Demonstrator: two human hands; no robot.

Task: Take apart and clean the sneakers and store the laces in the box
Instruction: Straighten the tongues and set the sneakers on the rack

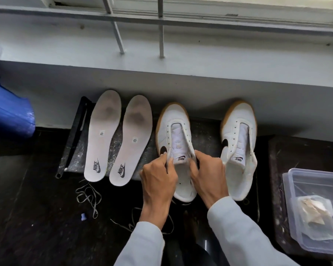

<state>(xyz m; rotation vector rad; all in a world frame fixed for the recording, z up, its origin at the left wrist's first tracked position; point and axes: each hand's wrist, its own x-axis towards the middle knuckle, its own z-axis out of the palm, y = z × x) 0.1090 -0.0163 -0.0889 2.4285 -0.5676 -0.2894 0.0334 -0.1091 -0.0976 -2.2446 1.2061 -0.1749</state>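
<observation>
Holding a crumpled beige cloth [313, 210] inside the clear box [315, 172] at the worktop's [37, 217] right edge; pinching the collar of the laceless white sneaker [173, 117] mid-worktop with left hand [158, 181] and right hand [209, 175], second sneaker [238, 116] just right, insoles [104, 135] and laces [88, 196] lying left

Box [290, 189] clipped at rt edge, contents unclear. Blue thing [10, 112] cut off at left, blurry. Lace [121, 225] runs under left sleeve [142, 246]. Left hand [158, 179], right hand [209, 175] hide sneaker [173, 120] collar sides. Insole [104, 121] tags unreadable.
</observation>
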